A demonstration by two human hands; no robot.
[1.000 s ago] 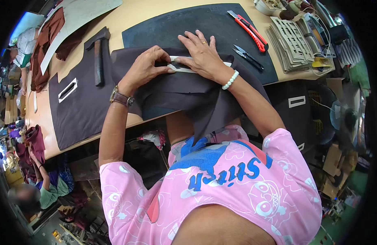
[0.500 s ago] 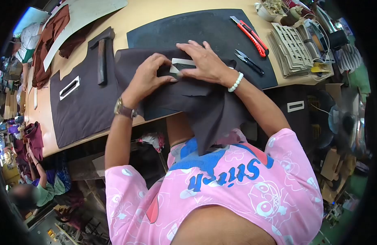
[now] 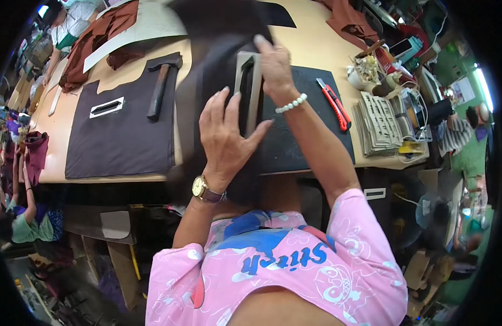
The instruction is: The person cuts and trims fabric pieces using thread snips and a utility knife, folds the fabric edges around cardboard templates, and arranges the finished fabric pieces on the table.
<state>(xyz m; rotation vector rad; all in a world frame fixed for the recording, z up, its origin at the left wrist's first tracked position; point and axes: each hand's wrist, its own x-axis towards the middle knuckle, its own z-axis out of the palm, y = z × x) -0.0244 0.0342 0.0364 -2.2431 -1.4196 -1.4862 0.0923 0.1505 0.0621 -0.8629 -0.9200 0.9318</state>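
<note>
A dark brown fabric piece [image 3: 213, 54] hangs over the table edge, blurred in part. It bears a pale rectangular frame [image 3: 254, 89] around a long slot. My left hand [image 3: 225, 127] lies on the fabric beside the frame, fingers stretched and apart. At the fabric's right edge, my right hand [image 3: 276, 65] grips it by the upper end of the frame; some fingertips are hidden. To the left lies a second dark fabric piece [image 3: 126, 144] with a white-framed slot [image 3: 106, 107]. A hammer [image 3: 159, 92] rests on that piece.
A black cutting mat [image 3: 310, 141] is partly under the fabric and carries a red utility knife [image 3: 333, 106]. Stacked card templates [image 3: 377, 125] and a bowl [image 3: 365, 73] stand at the right. Reddish-brown cloth [image 3: 107, 35] lies at the back left. Other people sit at the left.
The fabric has been lifted and turned, so its frame now runs lengthwise away from me. My right hand moved farther out; my left hand moved right and opened flat. The snips no longer show.
</note>
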